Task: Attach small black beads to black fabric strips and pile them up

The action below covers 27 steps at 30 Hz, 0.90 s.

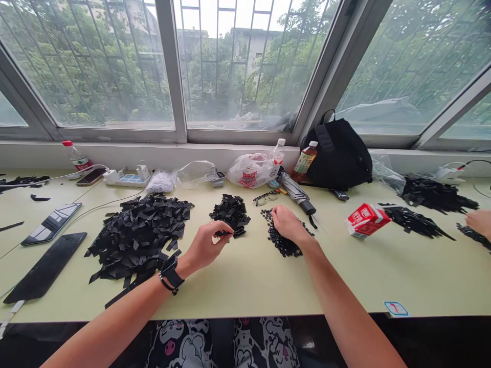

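Left hand (207,247), grip closed, pinches a black strip (226,233) at the edge of a small strip pile (230,212). Right hand (287,225), grip open, lies on black pellets (281,245) on the tabletop (249,286) — eyeglasses (264,198) and a folded umbrella (297,193) lie just beyond.

Black wristwatch (171,272), cartoon-print trousers (180,347)

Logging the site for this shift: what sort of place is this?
Probably a shared workroom for hand piecework, though that's a judgement: a long bench under barred windows holds heaps of small black pieces, and a co-worker's hand shows at the right.
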Available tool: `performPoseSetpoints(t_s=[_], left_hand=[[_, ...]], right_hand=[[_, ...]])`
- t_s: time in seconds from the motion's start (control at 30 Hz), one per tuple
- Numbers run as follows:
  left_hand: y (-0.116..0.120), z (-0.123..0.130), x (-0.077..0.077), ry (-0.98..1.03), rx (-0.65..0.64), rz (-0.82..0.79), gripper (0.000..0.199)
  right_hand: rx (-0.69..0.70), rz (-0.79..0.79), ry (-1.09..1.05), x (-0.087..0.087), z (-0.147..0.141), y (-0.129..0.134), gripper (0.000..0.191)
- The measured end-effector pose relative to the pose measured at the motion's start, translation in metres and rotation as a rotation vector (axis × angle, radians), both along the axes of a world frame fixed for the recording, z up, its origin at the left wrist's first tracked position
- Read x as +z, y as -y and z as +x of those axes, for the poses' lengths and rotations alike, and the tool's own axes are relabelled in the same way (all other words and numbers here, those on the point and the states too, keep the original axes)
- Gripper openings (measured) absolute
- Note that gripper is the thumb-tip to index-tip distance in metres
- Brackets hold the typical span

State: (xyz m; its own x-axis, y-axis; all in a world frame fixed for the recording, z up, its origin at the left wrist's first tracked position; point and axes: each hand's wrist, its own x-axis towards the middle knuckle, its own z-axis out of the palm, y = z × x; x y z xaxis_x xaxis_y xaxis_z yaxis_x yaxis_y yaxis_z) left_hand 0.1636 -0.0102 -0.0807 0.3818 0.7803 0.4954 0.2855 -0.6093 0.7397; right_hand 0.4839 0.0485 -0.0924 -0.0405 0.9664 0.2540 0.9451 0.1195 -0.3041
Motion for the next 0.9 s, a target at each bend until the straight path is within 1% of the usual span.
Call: performPoseSetpoints(t_s=[0.17,0.27,0.33,0.43,0.5,0.6,0.67,0.77,0.9], left_hand=[[0.0,-0.001,0.002,-0.008,-0.002,-0.006,0.016],[0.001,0.0,0.003,-0.003,-0.003,-0.005,0.016],[0.001,0.0,0.003,0.0,-0.001,-0.007,0.015],[0.002,0.001,0.004,0.0,0.007,-0.023,0.014],[0.002,0.001,0.003,0.004,0.002,-0.032,0.013],[0.002,0.002,0.002,0.013,-0.008,-0.038,0.012],[0.001,0.002,0.001,0.016,-0.009,-0.041,0.012],[0.001,0.002,0.0,0.018,-0.006,-0.046,0.012],[0.0,0.002,0.0,0.011,0.004,-0.044,0.012]], right_hand=[[0.084,0.107,-0.217,0.01,-0.008,0.002,0.018],[0.095,0.12,-0.325,0.017,-0.016,0.005,0.02],[0.132,0.113,-0.473,0.019,-0.025,0.008,0.021],[0.27,0.057,-0.751,0.018,-0.048,0.014,0.028],[0.375,-0.006,-0.86,0.013,-0.067,0.019,0.029],[0.504,-0.103,-0.925,0.005,-0.094,0.029,0.028],[0.563,-0.145,-0.939,0.001,-0.105,0.034,0.028],[0.599,-0.175,-0.956,0.0,-0.111,0.039,0.029],[0.601,-0.176,-0.998,0.006,-0.111,0.043,0.03]])
